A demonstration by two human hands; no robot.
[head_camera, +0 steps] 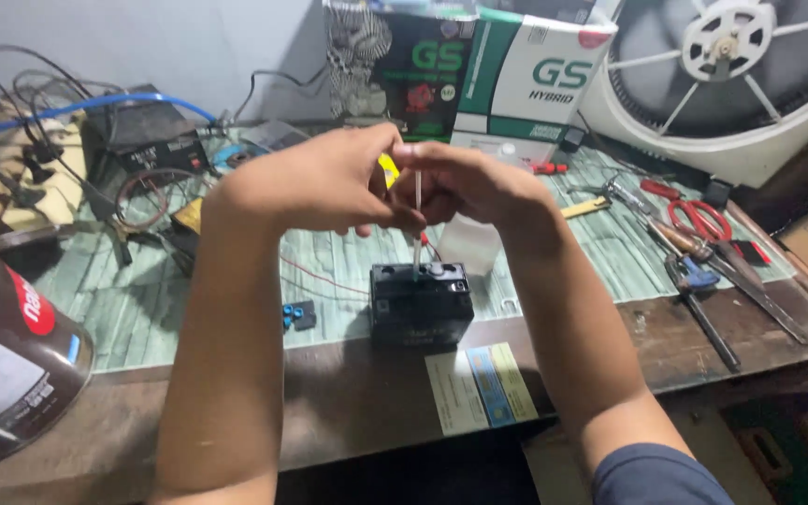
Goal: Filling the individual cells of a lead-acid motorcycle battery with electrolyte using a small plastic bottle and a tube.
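the left hand [329, 182] and right hand [474, 187] are brought together above a small black battery [420, 301], fingers pinched on a thin pale rod or tube [418, 220] that runs straight down to the battery's top. both hands close on it, probably to keep it upright and steady over a small opening. a yellow piece [388, 169] shows between the hands; what it is cannot be told.

the battery stands near the front of the green mat [170, 299], square to the person, so its top faces up within easy reach. thin red wires [329, 279] trail off it.

a big white fan housing [722, 84] leans at the back right, and green-and-white boxes [479, 65] stand against the wall. a brown jar [11, 355] sits at the left edge. red-handled scissors [699, 217] and screwdrivers [703, 281] lie to the right, near the right hand. a small paper leaflet [479, 388] lies before the battery, and a small blue-and-black clip [299, 316] lies left of it.
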